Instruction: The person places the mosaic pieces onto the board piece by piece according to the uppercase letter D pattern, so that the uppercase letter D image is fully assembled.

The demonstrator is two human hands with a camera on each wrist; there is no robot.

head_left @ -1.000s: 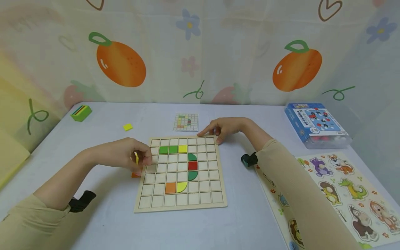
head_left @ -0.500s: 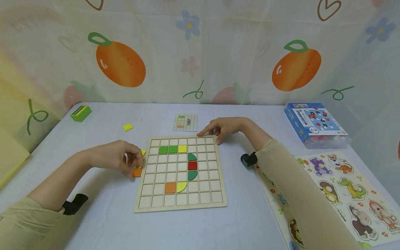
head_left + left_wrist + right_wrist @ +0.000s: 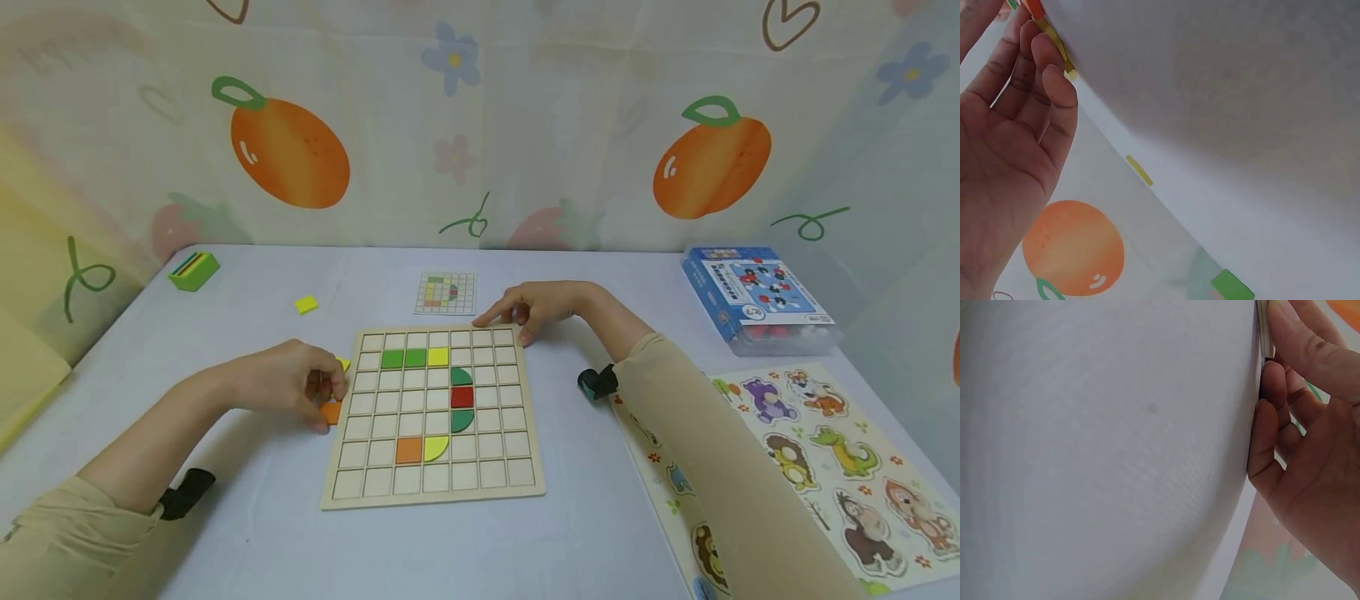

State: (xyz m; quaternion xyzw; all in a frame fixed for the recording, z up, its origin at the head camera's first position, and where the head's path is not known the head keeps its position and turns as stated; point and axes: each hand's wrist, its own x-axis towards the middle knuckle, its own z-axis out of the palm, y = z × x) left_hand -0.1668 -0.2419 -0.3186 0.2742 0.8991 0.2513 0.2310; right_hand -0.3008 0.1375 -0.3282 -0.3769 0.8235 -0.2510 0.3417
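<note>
The head view looks forward and down from above the near side of the table (image 3: 420,550), far enough back for the whole board (image 3: 438,400) and the curtain (image 3: 495,100) behind; the left wrist view sits close, skimming the table, the left fingers (image 3: 1060,94) large at its left; it faces the curtain with a printed orange (image 3: 1074,247) turned leaf downward, and shares that orange and the green block (image 3: 1232,285) with the head view; the right wrist view is as close, the right fingers (image 3: 1263,437) along its right side and table filling its left; it shares the board's edge with the head view, and what seems to be a blurred strawberry print (image 3: 1275,534).
</note>
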